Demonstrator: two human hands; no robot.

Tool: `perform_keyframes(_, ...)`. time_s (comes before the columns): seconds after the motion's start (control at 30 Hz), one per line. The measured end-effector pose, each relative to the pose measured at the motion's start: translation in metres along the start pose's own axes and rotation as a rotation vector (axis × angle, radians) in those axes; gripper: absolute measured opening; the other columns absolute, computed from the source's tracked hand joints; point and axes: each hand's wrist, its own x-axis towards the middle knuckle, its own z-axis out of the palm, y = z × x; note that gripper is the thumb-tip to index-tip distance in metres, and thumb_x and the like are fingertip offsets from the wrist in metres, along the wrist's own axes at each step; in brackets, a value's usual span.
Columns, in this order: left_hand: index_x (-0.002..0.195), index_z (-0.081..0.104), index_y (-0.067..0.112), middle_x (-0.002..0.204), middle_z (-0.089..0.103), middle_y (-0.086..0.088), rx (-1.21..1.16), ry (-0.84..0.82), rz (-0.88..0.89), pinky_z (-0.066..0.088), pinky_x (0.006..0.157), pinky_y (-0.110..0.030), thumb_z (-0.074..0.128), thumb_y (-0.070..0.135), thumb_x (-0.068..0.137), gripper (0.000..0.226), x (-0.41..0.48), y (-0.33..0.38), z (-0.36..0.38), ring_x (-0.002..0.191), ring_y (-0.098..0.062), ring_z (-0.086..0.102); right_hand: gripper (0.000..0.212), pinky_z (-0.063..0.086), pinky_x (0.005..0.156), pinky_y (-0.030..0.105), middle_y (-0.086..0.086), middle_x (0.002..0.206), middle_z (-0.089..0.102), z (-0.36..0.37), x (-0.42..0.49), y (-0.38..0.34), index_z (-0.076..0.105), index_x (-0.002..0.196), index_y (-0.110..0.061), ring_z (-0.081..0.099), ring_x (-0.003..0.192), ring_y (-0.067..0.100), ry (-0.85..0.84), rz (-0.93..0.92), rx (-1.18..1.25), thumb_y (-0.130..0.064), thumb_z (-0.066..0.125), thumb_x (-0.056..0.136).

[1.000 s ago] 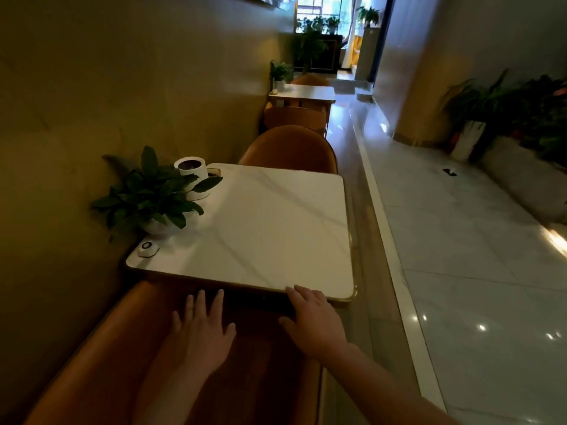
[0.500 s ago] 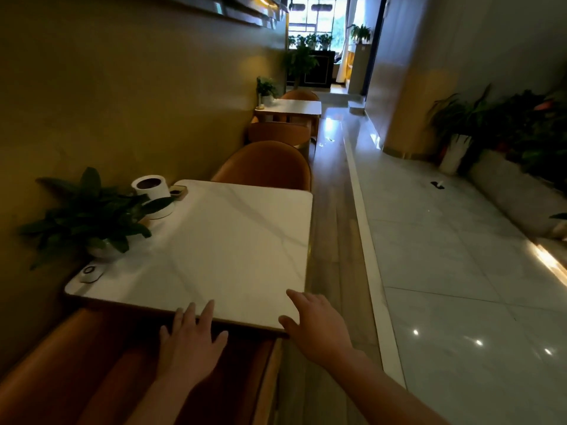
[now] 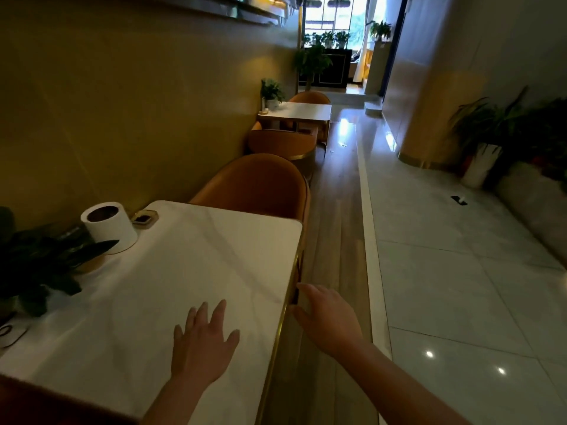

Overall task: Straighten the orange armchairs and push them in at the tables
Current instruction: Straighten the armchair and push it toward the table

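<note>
A white marble table (image 3: 184,271) with a gold rim stands against the wall on the left. My left hand (image 3: 202,342) hovers flat over its near part, fingers spread. My right hand (image 3: 325,317) is beside the table's right edge, fingers relaxed, empty. An orange armchair (image 3: 260,185) is tucked in at the table's far side. A sliver of the near orange armchair (image 3: 46,403) shows at the bottom left. Further on stand another orange armchair (image 3: 282,142), a second table (image 3: 306,111) and a third chair (image 3: 310,96).
On the near table are a potted plant (image 3: 33,265), a white paper roll (image 3: 110,225), a small dark tray (image 3: 144,217) and a call button (image 3: 9,332). A wood floor strip (image 3: 334,210) runs along the tables. Glossy tiles (image 3: 445,286) and planters (image 3: 481,142) lie to the right.
The view has moved forward and right along the table. My left hand left the near chair's back and is over the tabletop. My right hand moved off the table corner to its right side.
</note>
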Motion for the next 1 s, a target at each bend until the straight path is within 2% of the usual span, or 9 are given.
perform_keyframes(0.3,0.158,0.002,0.033,0.167,0.006,-0.007,-0.030,0.015,-0.091,0.014,0.121,-0.052,0.030,0.063,0.098,0.073,0.132,0.109,0.011,0.153,-0.027,0.003,0.037,0.042,0.080,0.023,-0.009,0.117,0.062,-0.027,0.146,0.113,0.054,0.126,-0.032,0.054,0.108,0.011,-0.041,-0.083,0.036,-0.051,0.052,0.095)
perform_keyframes(0.37,0.157,0.001,0.033,0.167,0.006,-0.006,-0.039,0.023,-0.115,0.013,0.121,-0.052,0.030,0.063,0.098,0.073,0.164,0.139,0.016,0.153,-0.027,0.002,0.040,0.045,0.081,0.025,-0.008,0.116,0.061,-0.037,0.187,0.140,0.051,0.132,-0.032,0.054,0.108,0.012,-0.053,-0.130,0.034,-0.051,0.051,0.096)
perform_keyframes(0.53,0.158,0.002,0.032,0.166,0.008,-0.007,-0.030,0.048,-0.230,0.018,0.121,-0.052,0.031,0.063,0.098,0.074,0.240,0.204,0.018,0.152,-0.028,0.005,0.051,0.050,0.093,0.034,-0.002,0.129,0.059,-0.072,0.292,0.202,0.044,0.144,-0.028,0.052,0.121,0.017,-0.105,-0.235,0.032,-0.048,0.049,0.098)
perform_keyframes(0.7,0.158,0.003,0.032,0.166,0.008,-0.006,-0.051,0.042,-0.325,0.016,0.120,-0.052,0.032,0.063,0.098,0.073,0.310,0.254,0.013,0.152,-0.028,0.004,0.044,0.046,0.087,0.029,-0.006,0.127,0.059,-0.089,0.387,0.252,0.049,0.137,-0.030,0.053,0.117,0.016,-0.143,-0.328,0.038,-0.049,0.050,0.097)
perform_keyframes(0.8,0.157,0.003,0.032,0.166,0.008,-0.006,-0.044,0.044,-0.372,0.018,0.121,-0.052,0.030,0.064,0.098,0.073,0.358,0.272,0.011,0.152,-0.028,0.005,0.045,0.048,0.086,0.031,-0.005,0.126,0.059,-0.088,0.444,0.276,0.047,0.138,-0.031,0.053,0.115,0.016,-0.177,-0.371,0.029,-0.051,0.048,0.097)
perform_keyframes(1.0,0.158,0.003,0.031,0.166,0.007,-0.006,-0.087,0.046,-0.433,0.018,0.121,-0.051,0.031,0.064,0.097,0.074,0.483,0.297,0.021,0.152,-0.028,0.003,0.042,0.049,0.083,0.029,-0.008,0.117,0.060,-0.074,0.583,0.317,0.050,0.135,-0.031,0.054,0.110,0.013,-0.249,-0.435,0.035,-0.050,0.048,0.097)
